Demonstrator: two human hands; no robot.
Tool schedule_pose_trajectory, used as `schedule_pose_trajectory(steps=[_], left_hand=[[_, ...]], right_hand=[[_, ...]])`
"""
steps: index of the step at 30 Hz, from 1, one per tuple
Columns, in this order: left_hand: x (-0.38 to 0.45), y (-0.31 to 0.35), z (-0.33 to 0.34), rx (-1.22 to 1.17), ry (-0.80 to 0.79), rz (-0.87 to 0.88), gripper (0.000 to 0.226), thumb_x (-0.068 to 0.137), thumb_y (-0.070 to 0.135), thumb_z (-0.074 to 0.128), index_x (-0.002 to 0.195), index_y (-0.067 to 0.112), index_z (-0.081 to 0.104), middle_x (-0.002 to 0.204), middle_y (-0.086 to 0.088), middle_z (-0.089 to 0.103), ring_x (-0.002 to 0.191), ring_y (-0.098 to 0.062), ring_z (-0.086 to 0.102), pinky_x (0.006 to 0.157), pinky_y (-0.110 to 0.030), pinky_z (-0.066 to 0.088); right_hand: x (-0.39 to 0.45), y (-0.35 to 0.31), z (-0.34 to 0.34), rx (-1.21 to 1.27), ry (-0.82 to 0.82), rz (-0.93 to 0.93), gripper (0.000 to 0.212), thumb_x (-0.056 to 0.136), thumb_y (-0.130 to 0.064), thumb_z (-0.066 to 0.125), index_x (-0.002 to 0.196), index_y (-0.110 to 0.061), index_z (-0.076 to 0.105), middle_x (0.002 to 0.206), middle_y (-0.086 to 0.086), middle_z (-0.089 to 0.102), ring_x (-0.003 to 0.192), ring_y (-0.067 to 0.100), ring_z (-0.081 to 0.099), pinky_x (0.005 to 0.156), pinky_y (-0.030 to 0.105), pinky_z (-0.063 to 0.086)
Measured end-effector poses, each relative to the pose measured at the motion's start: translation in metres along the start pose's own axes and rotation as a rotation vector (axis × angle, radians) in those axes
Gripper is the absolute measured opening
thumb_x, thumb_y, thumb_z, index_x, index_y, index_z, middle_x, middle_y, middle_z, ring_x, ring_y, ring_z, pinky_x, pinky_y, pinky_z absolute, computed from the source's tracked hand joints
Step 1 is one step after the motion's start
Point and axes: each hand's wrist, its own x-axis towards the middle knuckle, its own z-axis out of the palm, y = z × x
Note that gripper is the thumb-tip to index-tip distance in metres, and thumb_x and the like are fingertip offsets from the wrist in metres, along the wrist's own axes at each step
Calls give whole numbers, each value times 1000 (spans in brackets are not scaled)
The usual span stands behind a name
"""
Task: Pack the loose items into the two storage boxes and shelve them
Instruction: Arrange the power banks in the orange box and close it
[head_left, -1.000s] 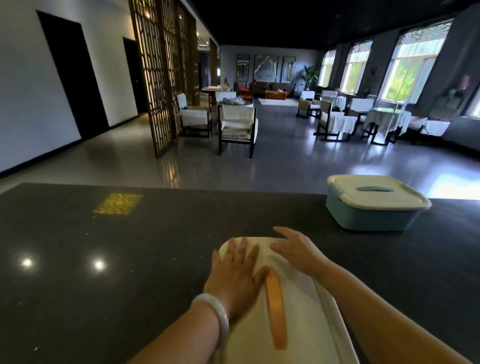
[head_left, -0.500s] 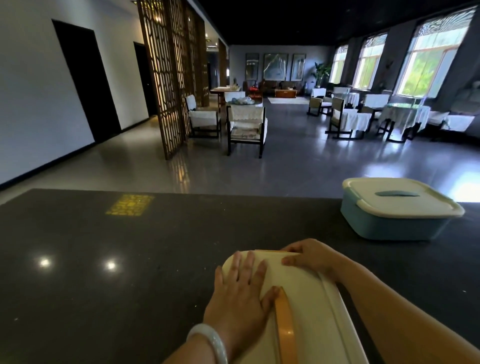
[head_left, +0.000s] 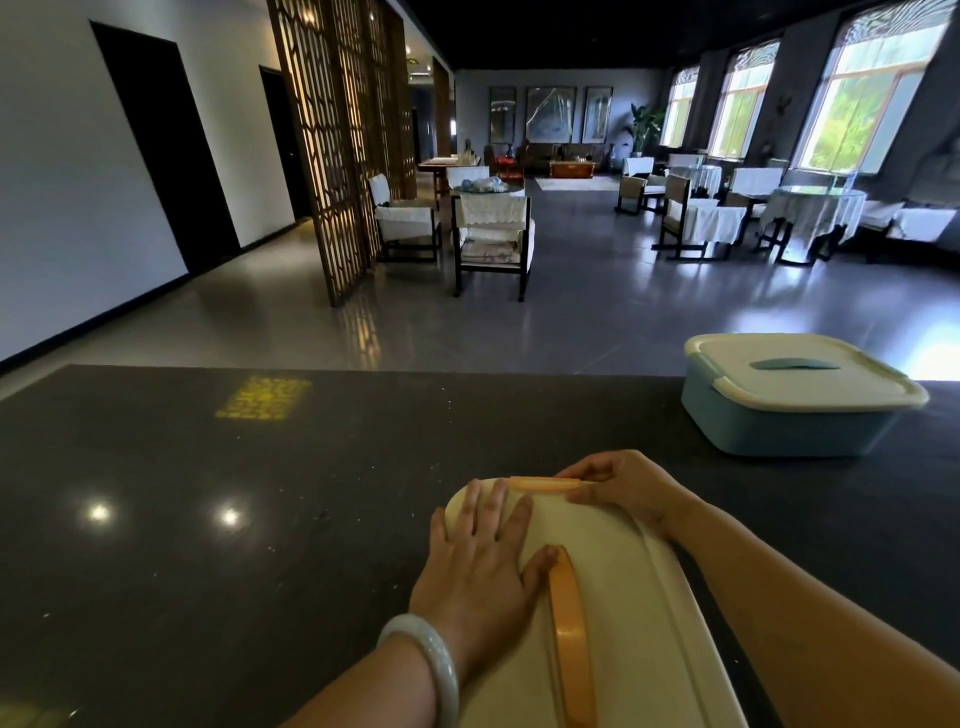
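past my dark bench (head_left: 260, 519) i see a shiny gray floor (head_left: 597, 322), chairs (head_left: 493, 244) with white covers, a wooden screen (head_left: 337, 156), and bright windows (head_left: 857, 104) on the right.

Hands (head_left: 480, 566) on cream lid (head_left: 623, 597), blue box (head_left: 779, 426) beyond

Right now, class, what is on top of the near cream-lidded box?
The left hand lies flat on the cream lid; the right hand pinches the orange clip. The lid hides the contents.

Glossy stone counter (head_left: 260, 519); plastic boxes (head_left: 779, 421).
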Motion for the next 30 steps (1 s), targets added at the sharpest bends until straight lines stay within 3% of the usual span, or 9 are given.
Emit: schedule_pose_trajectory(steps=[10, 18, 21, 23, 30], left_hand=[[1, -4, 4, -3, 36, 14, 71, 93, 67, 3, 153, 32, -8, 160, 6, -20, 145, -17, -23, 118, -53, -6], [11, -11, -6, 90, 22, 202, 66, 95, 64, 6, 153, 35, 1, 162, 10, -10, 147, -12, -15, 120, -50, 0], [9, -10, -10, 120, 15, 237, 68, 94, 66, 8, 154, 35, 3, 162, 7, -9, 147, -13, -15, 119, -51, -6], [-1, -10, -14, 88, 5, 171, 68, 96, 64, 13, 155, 32, 5, 162, 4, -9, 147, -17, -17, 118, -53, -7], [-95, -31, 7, -182, 129, -231, 64, 97, 59, 16, 154, 31, 10, 162, 4, -5, 148, -18, -12, 120, -50, -3]], right_hand=[[-13, 2, 5, 36, 25, 13, 23, 92, -34, 58, 115, -37, 61, 104, -15, 61, 94, 0, 56, 68, 14, 37], [-48, 21, 18, 203, 242, 83, 19, 93, -28, 59, 110, -34, 64, 102, -12, 61, 90, 2, 58, 62, 14, 40], [-65, 27, 25, 242, 342, 122, 20, 93, -27, 59, 110, -33, 66, 102, -13, 61, 90, 2, 56, 71, 19, 44], [-78, 31, 29, 253, 413, 154, 20, 92, -28, 61, 110, -33, 67, 105, -12, 63, 93, 3, 56, 79, 23, 45], [-127, 42, 46, 358, 646, 255, 20, 92, -27, 59, 109, -35, 67, 109, -7, 66, 91, 10, 57, 68, 23, 42]])
